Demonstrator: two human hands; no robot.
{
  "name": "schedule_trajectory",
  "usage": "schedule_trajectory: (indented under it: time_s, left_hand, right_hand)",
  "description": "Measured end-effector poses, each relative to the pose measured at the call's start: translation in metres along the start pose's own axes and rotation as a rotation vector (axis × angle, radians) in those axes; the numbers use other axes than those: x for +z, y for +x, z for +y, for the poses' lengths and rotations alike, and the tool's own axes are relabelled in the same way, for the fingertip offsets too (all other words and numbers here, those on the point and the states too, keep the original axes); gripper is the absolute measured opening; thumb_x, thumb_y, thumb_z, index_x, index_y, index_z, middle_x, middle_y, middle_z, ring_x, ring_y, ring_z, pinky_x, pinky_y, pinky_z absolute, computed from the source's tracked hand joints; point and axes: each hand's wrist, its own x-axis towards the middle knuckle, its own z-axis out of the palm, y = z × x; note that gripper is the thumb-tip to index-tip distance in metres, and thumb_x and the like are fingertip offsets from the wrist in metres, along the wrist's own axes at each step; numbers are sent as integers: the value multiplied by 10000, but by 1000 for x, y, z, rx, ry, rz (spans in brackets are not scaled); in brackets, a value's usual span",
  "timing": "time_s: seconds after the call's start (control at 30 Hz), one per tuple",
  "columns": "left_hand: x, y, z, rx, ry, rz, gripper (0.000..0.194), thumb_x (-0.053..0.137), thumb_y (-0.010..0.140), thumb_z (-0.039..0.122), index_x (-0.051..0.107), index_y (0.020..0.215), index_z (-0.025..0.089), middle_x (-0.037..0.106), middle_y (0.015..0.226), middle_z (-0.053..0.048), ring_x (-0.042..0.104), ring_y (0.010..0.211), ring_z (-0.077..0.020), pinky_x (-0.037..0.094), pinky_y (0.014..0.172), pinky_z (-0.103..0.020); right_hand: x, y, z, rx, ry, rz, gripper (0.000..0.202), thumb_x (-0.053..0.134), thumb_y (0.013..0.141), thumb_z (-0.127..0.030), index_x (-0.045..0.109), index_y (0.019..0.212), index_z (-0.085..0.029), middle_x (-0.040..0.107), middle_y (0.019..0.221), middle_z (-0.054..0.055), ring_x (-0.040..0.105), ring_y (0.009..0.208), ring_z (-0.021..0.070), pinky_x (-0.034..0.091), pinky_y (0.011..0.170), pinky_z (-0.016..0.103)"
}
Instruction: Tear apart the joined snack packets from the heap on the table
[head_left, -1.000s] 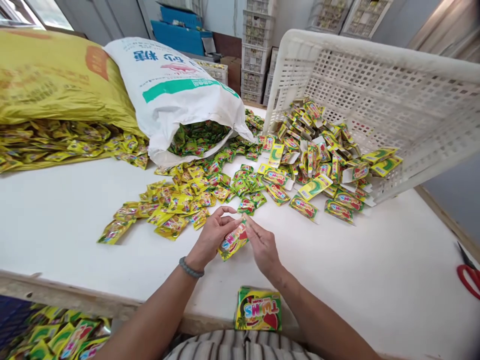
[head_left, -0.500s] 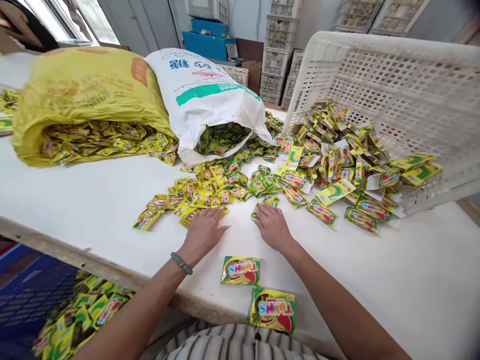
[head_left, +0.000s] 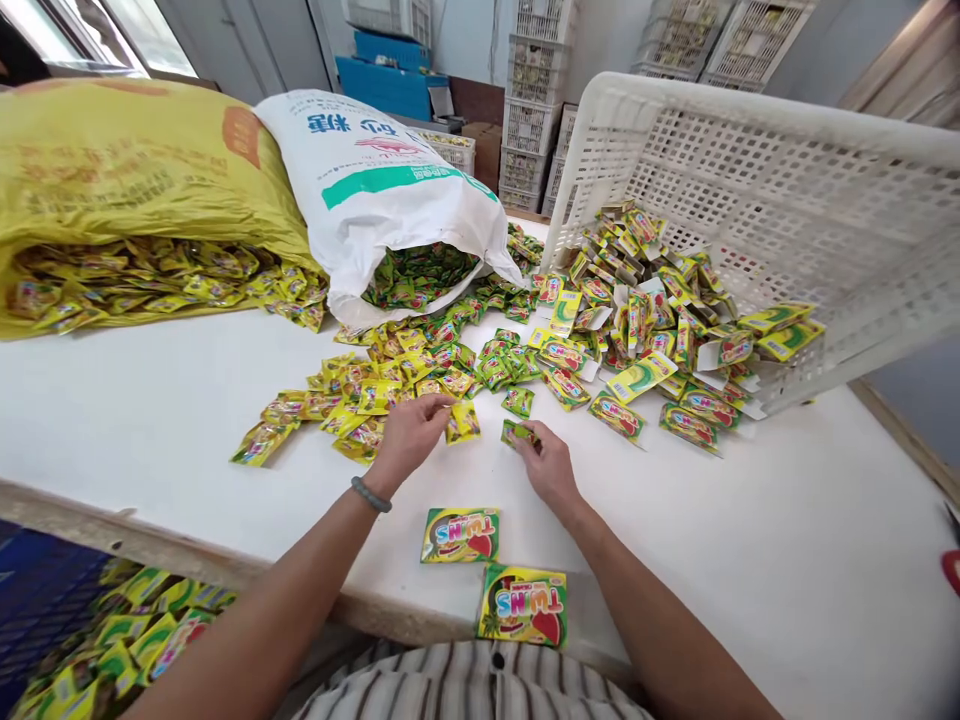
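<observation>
My left hand point(head_left: 411, 432), with a beaded bracelet on its wrist, pinches a yellow packet point(head_left: 463, 423) at the right edge of the yellow packet pile point(head_left: 367, 395). Between the fingers of my right hand point(head_left: 549, 462) is a small green packet point(head_left: 516, 432). Another green packet point(head_left: 517, 402) lies just beyond it, below the green packet pile point(head_left: 499, 362). Two flat TWINS boxes, one point(head_left: 460, 535) farther and one point(head_left: 525, 605) nearer, lie between my forearms on the white table point(head_left: 300, 520).
A yellow sack point(head_left: 150, 170) and a white sack point(head_left: 390, 190) spill packets at the back left. At right, a tipped white basket point(head_left: 750, 190) spills small boxes point(head_left: 643, 377). A blue crate point(head_left: 45, 590) with filled boxes stands below the table edge.
Both hands have closed on packets; the left has drawn a yellow one from the pile, and the right has drawn a green one nearer. The view has shifted to the right.
</observation>
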Motion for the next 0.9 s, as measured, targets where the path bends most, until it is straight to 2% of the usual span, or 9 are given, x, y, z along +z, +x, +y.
schedule_trajectory:
  time_s: [0.07,0.17,0.27,0.37,0.5,0.6,0.7,0.8,0.9]
  left_hand:
    - [17,-1,4,-78,-242,-96,188,650,692,306,739,811,192,605,531,20,521,489,-149,355,503,-246]
    - [41,-7,10,-164,-456,-230,240,709,653,352,717,807,168,615,564,13,531,492,-131,402,495,-239]
    - [51,-16,16,-232,-599,-287,318,768,628,385,684,832,157,631,625,11,557,530,-119,454,534,-240]
    - [51,-22,21,-263,-705,-304,364,784,650,396,663,888,149,662,727,-9,595,617,-117,491,614,-247]
    - [50,-24,21,-262,-699,-281,482,838,592,321,621,993,162,656,747,6,609,651,-122,484,627,-238]
    - [50,-22,17,-274,-680,-256,549,860,553,272,592,1021,173,646,725,27,603,638,-119,463,606,-221]
    - [50,-19,15,-281,-707,-287,599,862,559,283,568,1072,187,660,742,31,607,650,-119,462,619,-220]
    - [49,-18,14,-254,-685,-320,618,854,585,325,559,1113,196,673,761,20,617,692,-133,479,666,-239]
    - [47,-17,12,-216,-582,-283,603,822,632,401,564,1139,200,692,822,-18,636,790,-170,500,721,-276]
  right_hand:
    - [-5,4,-10,146,234,-40,307,660,769,-432,596,963,-202,670,778,8,599,679,155,505,652,292]
    - [-12,6,-22,242,467,-97,428,758,668,-450,546,955,-213,659,763,-10,609,683,153,502,638,284]
    - [-12,6,-23,301,470,-101,438,785,623,-459,547,894,-210,654,763,-5,612,672,159,509,637,298]
    - [-7,6,-15,328,381,-75,420,771,625,-470,556,876,-210,627,746,-13,591,629,153,512,618,301]
    - [-1,7,-8,316,308,-43,417,737,644,-507,566,883,-210,602,705,-24,574,610,147,494,584,281]
    - [-3,8,-9,326,328,-34,456,718,669,-525,605,959,-191,643,780,4,601,672,150,497,616,274]
    - [-6,6,-13,315,364,-130,455,738,678,-511,658,989,-189,678,782,9,618,715,159,500,642,272]
    - [-7,7,-11,262,334,-193,363,754,676,-494,706,875,-193,672,689,-7,605,685,164,486,625,272]
    - [-25,20,-2,234,307,-4,366,713,702,-516,709,853,-183,659,668,-9,592,675,163,477,641,274]
